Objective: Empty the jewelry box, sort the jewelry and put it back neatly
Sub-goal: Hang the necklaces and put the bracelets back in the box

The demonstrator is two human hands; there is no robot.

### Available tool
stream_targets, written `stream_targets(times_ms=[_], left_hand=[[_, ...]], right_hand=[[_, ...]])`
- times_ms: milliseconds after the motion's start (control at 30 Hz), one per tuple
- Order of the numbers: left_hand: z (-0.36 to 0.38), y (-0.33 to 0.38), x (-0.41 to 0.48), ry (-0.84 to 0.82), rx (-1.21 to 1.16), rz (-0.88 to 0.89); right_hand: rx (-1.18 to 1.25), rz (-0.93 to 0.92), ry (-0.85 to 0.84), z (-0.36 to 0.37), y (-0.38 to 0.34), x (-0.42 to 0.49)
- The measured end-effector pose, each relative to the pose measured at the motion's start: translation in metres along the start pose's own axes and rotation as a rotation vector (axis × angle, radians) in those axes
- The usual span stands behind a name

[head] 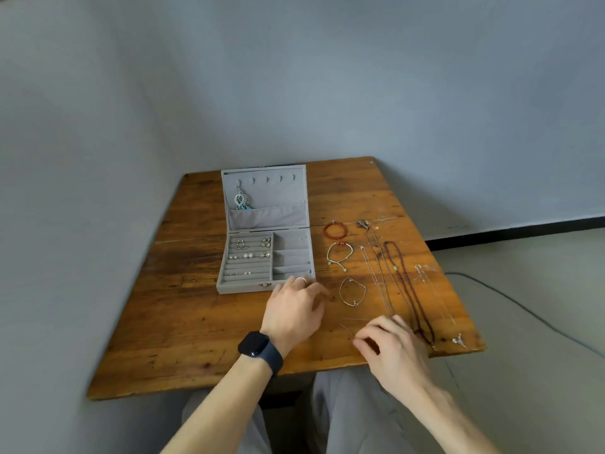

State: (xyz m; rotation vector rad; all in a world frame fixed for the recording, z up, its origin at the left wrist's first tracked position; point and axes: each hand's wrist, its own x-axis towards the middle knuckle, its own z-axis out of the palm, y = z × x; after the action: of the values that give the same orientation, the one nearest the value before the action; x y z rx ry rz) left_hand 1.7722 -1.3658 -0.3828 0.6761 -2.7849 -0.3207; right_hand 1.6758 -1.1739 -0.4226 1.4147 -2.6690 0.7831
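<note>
The grey jewelry box (244, 286) stands open on the wooden table (196, 339), with a blue and silver pendant (241, 201) hanging in its lid. Several earrings (250, 255) sit in the ring rolls on its left side. Right of the box lie a red bead bracelet (334, 230), a cream cord bracelet (339, 253) and a thin chain bracelet (352, 291). Several necklaces, one of dark red beads (409, 290), stretch along the right side. My left hand (294, 309), with a ring and a dark watch, hovers at the box's front right corner, fingers relaxed. My right hand (393, 348) pinches the end of a faint thin chain (347, 329).
The table stands in a corner against grey walls on the left and behind. A small silver pendant (458, 339) lies close to the table's right front corner. A dark cable (530, 314) runs over the floor to the right. My knees are under the front edge.
</note>
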Motion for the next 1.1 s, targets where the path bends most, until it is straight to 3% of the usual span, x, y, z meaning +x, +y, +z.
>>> stream_targets(times_ms=[233,500,733,800,900,1100], left_hand=[[0.009,0.011,0.066,-0.056,0.122,0.051],[0.023,0.014,0.11,-0.18,0.434,0.108],[0.029,0.013,0.115,-0.156,0.491,0.183],[0.028,0.013,0.112,-0.131,0.393,0.148],[0.015,0.01,0.112,-0.013,0.039,-0.058],[-0.03,-0.02,0.129,0.093,-0.45,-0.304]], right_hand=[[-0.124,-0.074,-0.071,-0.002,-0.007,0.0],[0.391,0.174,-0.044,-0.047,0.008,0.016],[0.78,0.458,-0.012,-0.08,0.017,0.032],[0.825,0.5,0.027,-0.084,0.018,0.036],[0.851,0.513,0.051,-0.083,0.016,0.041],[0.895,0.514,-0.017,-0.064,0.001,0.05]])
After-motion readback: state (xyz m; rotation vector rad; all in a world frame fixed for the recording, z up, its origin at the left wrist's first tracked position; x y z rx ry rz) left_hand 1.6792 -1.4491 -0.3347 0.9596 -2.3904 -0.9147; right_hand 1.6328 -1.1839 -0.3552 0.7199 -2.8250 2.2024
